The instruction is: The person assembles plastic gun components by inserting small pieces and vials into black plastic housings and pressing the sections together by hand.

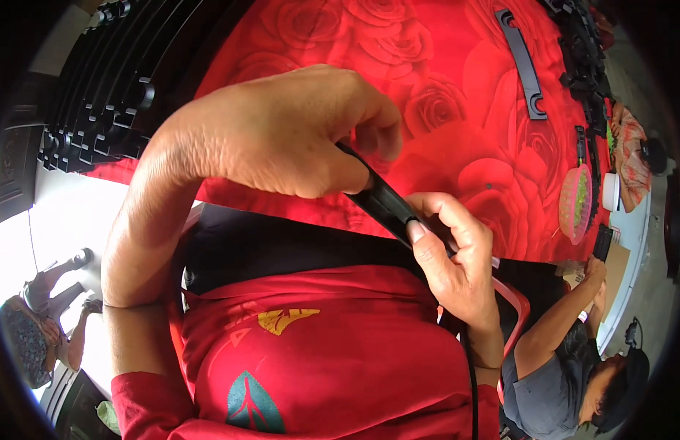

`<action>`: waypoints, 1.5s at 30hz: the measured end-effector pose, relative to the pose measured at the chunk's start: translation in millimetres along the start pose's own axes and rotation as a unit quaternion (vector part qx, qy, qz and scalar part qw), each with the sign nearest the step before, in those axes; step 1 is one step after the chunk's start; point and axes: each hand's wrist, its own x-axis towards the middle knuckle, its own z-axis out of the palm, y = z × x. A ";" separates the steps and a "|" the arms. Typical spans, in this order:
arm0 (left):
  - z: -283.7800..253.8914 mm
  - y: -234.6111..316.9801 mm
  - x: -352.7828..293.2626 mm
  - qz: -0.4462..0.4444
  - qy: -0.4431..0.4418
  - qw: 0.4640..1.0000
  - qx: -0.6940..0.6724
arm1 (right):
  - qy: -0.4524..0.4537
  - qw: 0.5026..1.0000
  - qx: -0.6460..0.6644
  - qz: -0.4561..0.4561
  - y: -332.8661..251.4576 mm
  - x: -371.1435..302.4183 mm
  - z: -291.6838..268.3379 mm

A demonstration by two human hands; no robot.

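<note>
A long, glossy black plastic strip slants between my two hands, just above the near edge of the red table. My left hand is closed around its upper end, thumb along the strip and fingers curled beyond it. At the lower end my right hand pinches it, the thumb pressed on its face. That end is partly covered by the right fingers. Farther off on the rose-patterned red tablecloth lies a dark strip with notched ends, touched by neither hand.
Black notched plastic parts stand stacked at the left. More black parts are heaped along the right edge, near a pink basket with small green pieces and a white round container. A co-worker handles a black piece at the lower right.
</note>
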 end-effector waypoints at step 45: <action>41.9 4.5 63.2 -0.064 0.211 0.921 -0.322 | 0.007 0.900 -0.324 -0.291 -28.8 26.9 -8.8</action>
